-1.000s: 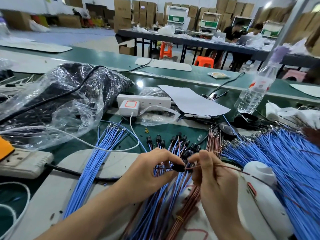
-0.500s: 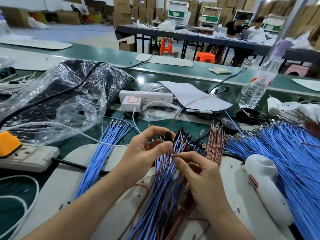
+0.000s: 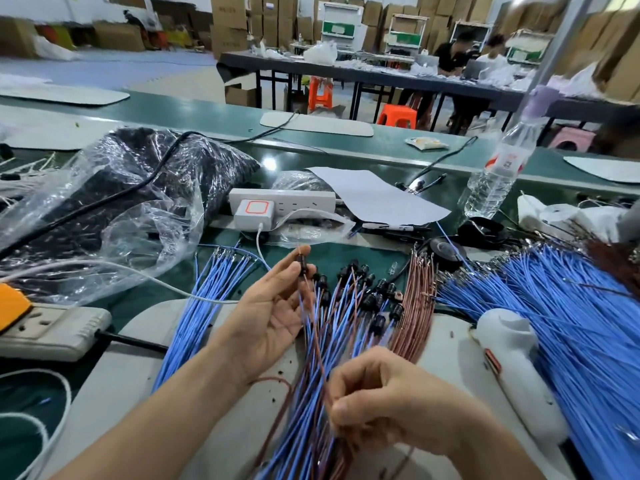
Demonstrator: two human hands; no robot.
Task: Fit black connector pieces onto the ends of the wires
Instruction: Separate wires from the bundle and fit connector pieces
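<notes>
Through the head view, my left hand (image 3: 273, 306) pinches a small black cylindrical connector piece (image 3: 302, 263) just above frame centre, seated on a thin brown wire (image 3: 313, 334) that runs down to my right hand (image 3: 391, 407), whose curled fingers grip it at lower centre. A fan of capped blue and brown wires (image 3: 367, 292) lies just right of the left hand, so I judge one batch done. The big heap of bare-ended blue wires (image 3: 571, 323) at the right and the smaller blue bundle (image 3: 207, 299) at left centre look uncapped: most of the work is left
</notes>
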